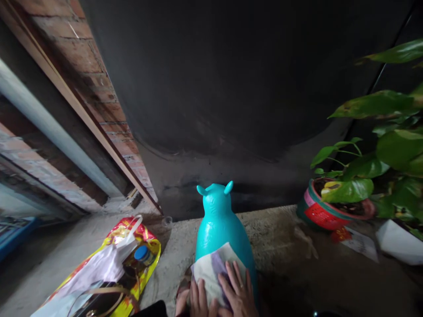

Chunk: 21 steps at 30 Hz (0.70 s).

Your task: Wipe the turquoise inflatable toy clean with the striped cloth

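A turquoise animal-shaped toy [218, 229], smooth and shiny like an inflatable hopper, stands in front of me with two small ears at its far end. Over its near side lies a white and purple cloth [209, 268]. My left hand [198, 304] rests on the cloth's lower left part, its fingers stretched forward. On the right part of the cloth, my right hand [239, 293] lies flat with fingers spread. Both hands press on the cloth from above without gripping it. The toy's lower part is hidden beneath the hands and cloth.
A red and yellow bag [153, 251] holds a blue-capped jar [142, 253] and white cloth-like items at left. A potted plant [327, 215] stands at right beside a white planter [396, 242]. A dark panel [214, 88] rises behind; brick wall [109, 101] at left.
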Each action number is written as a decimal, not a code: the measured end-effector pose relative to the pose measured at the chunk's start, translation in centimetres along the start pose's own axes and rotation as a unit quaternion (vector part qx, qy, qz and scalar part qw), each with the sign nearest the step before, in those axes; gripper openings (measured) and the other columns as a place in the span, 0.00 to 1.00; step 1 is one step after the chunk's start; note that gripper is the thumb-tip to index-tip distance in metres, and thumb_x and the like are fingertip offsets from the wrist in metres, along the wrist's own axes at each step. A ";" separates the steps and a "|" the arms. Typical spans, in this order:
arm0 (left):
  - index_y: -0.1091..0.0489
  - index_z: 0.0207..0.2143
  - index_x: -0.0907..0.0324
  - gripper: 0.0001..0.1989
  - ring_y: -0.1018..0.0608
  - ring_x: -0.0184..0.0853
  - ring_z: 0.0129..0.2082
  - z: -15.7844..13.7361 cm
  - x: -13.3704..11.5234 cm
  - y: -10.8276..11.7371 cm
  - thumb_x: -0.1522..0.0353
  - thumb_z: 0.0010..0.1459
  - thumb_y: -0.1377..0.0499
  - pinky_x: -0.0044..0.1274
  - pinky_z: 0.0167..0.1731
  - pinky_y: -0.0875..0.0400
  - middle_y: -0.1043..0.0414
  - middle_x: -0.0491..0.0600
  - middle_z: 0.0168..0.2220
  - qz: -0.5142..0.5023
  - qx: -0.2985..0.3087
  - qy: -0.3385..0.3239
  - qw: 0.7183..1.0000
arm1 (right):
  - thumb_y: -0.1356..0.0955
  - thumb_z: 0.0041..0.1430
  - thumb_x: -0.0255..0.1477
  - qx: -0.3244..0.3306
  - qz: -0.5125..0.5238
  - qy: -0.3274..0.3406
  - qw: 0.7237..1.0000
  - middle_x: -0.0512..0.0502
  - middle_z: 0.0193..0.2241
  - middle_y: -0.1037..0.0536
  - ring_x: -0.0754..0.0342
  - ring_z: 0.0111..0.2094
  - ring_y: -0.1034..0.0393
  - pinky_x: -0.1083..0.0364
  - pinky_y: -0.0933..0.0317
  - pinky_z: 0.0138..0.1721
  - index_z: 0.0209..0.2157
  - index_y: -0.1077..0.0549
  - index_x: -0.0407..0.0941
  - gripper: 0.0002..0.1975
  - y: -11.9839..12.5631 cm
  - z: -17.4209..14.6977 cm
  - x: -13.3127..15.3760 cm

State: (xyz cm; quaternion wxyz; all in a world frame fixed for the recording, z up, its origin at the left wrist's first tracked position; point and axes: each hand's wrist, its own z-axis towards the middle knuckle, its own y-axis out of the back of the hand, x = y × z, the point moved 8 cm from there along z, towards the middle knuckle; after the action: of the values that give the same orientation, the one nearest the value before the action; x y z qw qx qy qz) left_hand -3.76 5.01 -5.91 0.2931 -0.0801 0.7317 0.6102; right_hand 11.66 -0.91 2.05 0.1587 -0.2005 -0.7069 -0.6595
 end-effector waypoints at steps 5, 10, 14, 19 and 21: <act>0.50 0.67 0.64 0.35 0.49 0.47 0.70 1.5 -1.5 0.7 0.55 0.62 0.58 0.43 0.66 0.49 0.46 0.58 0.68 -0.008 -0.043 0.024 0.999 | 0.37 0.63 0.44 -0.069 -0.048 -0.057 0.995 0.53 0.69 0.59 0.37 0.69 0.63 0.31 0.58 0.64 0.66 0.53 0.64 0.33 0.2 1.7 -2.3; 0.54 0.68 0.57 0.30 0.54 0.46 0.71 6.4 -6.6 3.8 0.58 0.66 0.61 0.46 0.64 0.47 0.59 0.54 0.72 0.041 0.077 0.064 0.994 | 0.39 0.66 0.40 -0.077 -0.048 -0.117 0.989 0.51 0.70 0.61 0.40 0.70 0.66 0.32 0.58 0.64 0.66 0.48 0.58 0.28 5.2 8.2 -3.1; 0.57 0.68 0.57 0.30 0.55 0.46 0.71 7.8 -8.8 5.4 0.59 0.66 0.59 0.46 0.64 0.47 0.62 0.56 0.72 0.066 0.079 0.057 0.993 | 0.43 0.68 0.36 -0.094 -0.041 -0.133 0.986 0.49 0.70 0.61 0.41 0.70 0.66 0.32 0.57 0.64 0.66 0.50 0.56 0.27 6.0 8.4 -3.7; 0.54 0.68 0.54 0.30 0.55 0.46 0.71 3.5 -8.6 4.9 0.58 0.65 0.56 0.46 0.64 0.46 0.62 0.55 0.72 0.126 0.053 -0.089 0.987 | 0.45 0.69 0.39 -0.223 -0.044 -0.159 0.961 0.42 0.69 0.54 0.39 0.68 0.58 0.35 0.46 0.61 0.68 0.56 0.52 0.29 0.4 -0.3 -3.3; 0.54 0.67 0.50 0.31 0.55 0.49 0.71 1.3 -8.9 4.6 0.56 0.64 0.52 0.48 0.63 0.46 0.61 0.55 0.71 0.158 0.012 -0.186 0.970 | 0.43 0.68 0.42 -0.292 -0.041 -0.192 0.936 0.40 0.69 0.54 0.38 0.68 0.56 0.35 0.42 0.59 0.69 0.65 0.53 0.34 -3.2 -4.5 -2.9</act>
State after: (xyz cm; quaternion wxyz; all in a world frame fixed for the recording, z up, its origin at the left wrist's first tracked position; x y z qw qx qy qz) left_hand 1.74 5.24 2.50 0.3242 0.1549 0.6750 0.6444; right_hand 12.44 -5.80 -1.82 -0.0730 -0.3321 -0.5079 -0.7915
